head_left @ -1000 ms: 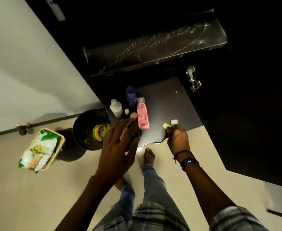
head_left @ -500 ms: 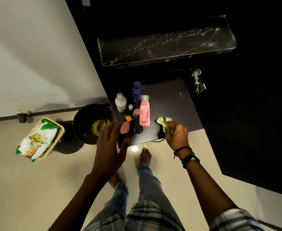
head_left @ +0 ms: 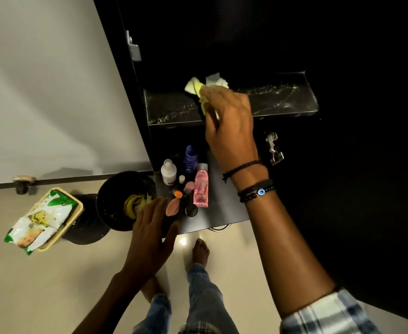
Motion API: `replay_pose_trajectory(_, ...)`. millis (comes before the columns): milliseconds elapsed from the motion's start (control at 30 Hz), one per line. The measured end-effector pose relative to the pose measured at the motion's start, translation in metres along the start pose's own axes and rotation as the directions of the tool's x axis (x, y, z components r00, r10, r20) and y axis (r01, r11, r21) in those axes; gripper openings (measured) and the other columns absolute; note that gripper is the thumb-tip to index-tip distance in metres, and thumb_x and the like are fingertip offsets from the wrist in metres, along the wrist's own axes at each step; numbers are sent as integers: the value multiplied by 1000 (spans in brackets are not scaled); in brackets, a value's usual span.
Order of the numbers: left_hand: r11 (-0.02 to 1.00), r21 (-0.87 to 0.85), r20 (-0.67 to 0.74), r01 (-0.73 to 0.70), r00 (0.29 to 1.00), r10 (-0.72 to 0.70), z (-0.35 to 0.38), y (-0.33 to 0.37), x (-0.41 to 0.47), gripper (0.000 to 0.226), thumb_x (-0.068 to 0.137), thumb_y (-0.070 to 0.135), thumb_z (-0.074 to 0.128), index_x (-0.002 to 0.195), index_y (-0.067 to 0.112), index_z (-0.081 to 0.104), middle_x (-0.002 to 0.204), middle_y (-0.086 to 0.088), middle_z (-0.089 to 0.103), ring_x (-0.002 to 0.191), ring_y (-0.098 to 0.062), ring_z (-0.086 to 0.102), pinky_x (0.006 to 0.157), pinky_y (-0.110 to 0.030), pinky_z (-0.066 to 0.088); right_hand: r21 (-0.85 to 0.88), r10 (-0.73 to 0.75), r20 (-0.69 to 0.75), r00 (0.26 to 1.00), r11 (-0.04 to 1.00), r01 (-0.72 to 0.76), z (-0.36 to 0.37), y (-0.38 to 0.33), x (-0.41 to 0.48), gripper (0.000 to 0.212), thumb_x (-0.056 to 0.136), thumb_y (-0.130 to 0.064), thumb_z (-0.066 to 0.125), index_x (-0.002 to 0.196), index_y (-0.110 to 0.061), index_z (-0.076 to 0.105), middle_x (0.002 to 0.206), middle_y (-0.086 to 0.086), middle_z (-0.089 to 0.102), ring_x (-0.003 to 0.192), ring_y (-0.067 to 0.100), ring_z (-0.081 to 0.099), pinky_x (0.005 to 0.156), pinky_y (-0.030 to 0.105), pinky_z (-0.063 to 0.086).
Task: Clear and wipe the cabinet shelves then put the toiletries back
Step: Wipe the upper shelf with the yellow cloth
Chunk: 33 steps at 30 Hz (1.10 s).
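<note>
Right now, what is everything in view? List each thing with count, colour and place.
cloth: 1, yellow-green and white, in right hand over upper shelf
upper shelf: 1, dark, streaked
lower shelf: 1, grey, holds toiletries
pink bottle: 1, lower shelf
purple bottle: 1, lower shelf
white bottle: 1, lower shelf
bin: 1, black, floor
basket: 1, yellow, floor, holds packets
right hand: grips cloth
left hand: open, near lower shelf

Dim indoor light; the cabinet [head_left: 342, 165] interior is nearly black, detail lost on the right and far side. A small glare spot shines on the floor [head_left: 182, 241] near the feet. The wall [head_left: 41, 92] bends with wide-angle distortion
</note>
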<state>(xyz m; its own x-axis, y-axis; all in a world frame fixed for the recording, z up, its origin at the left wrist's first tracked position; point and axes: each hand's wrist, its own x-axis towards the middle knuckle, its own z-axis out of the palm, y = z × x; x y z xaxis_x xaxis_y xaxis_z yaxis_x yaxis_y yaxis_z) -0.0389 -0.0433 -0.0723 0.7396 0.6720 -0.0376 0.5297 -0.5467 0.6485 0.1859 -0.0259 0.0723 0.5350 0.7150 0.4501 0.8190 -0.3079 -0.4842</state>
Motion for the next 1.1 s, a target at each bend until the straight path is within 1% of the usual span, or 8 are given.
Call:
replay_pose_trajectory(133, 999, -13, -6, 32, 999, -32, 6, -3, -4, 64, 88, 53, 40, 138, 12, 40, 141, -9, 43, 130, -20, 32, 101, -34, 31, -18, 10, -58, 998, 1000, -11, 3, 0, -16, 41, 93, -25, 57, 134, -18, 52, 144, 2, 47, 113, 22, 42, 93, 7, 24)
replay_pose_trajectory(300, 998, -45, -16, 51, 999, -52, 8, -5, -6, 63, 88, 50, 42, 136, 11, 40, 139, -11, 44, 126, -17, 33, 98, -31, 33, 50, 115, -81, 990, 992, -112, 4, 9, -84, 46, 90, -21, 64, 134, -16, 52, 142, 4, 46, 118, 21, 43, 98, 2, 20)
replay_pose_trajectory(400, 994, -83, -25, 66, 997, -69, 11, -6, -3, 60, 88, 47, 45, 136, 13, 40, 139, -8, 43, 125, -15, 35, 96, -27, 33, 145, 258, 119, 959, 951, -274, 20, 17, -141, 50, 88, -9, 63, 136, -16, 49, 137, 5, 49, 121, 11, 39, 100, 4, 27)
replay_pose_trajectory(533, 985, -146, -31, 93, 995, -98, 17, -4, 3, 53, 90, 32, 57, 137, 15, 39, 139, -6, 44, 118, -6, 37, 91, -24, 37, 224, 387, 465, 797, 819, -528, 49, 23, -189, 78, 79, -2, 64, 143, -31, 31, 137, -5, 40, 119, 17, 51, 90, 29, 55)
replay_pose_trajectory(667, 963, -224, 7, 152, 988, -154, 24, -3, 9, 45, 92, 17, 55, 135, 17, 41, 137, -4, 45, 108, -12, 53, 80, -21, 47, 131, 463, 529, 711, 783, -607, 70, 22, -205, 74, 84, -8, 66, 145, -29, 30, 142, 2, 38, 120, 20, 53, 93, 31, 52)
replay_pose_trajectory(800, 966, -219, -11, 134, 990, -139, 26, -7, 13, 41, 93, 19, 54, 133, 18, 43, 132, -5, 49, 104, -17, 58, 78, -32, 55, 149, 503, 494, 709, 755, -639, 68, 28, -202, 63, 84, -2, 66, 139, -22, 43, 134, 6, 46, 118, 20, 55, 92, 16, 43)
replay_pose_trajectory(900, 969, -200, -36, 143, 988, -153, 26, -6, 16, 41, 94, 23, 53, 133, 17, 43, 132, -7, 49, 104, -18, 57, 78, -33, 55, 178, 484, 484, 729, 761, -624, 56, 34, -197, 59, 84, -3, 66, 138, -19, 46, 130, 5, 48, 110, 10, 53, 88, 0, 37)
replay_pose_trajectory(1100, 964, -211, -34, 162, 984, -172, 24, -2, 16, 44, 94, 25, 53, 135, 17, 41, 135, -8, 46, 109, -22, 55, 81, -36, 54, 185, 452, 445, 773, 798, -573, 36, 42, -179, 50, 83, -9, 68, 130, -15, 53, 120, 6, 49, 101, 6, 54, 80, -6, 35)
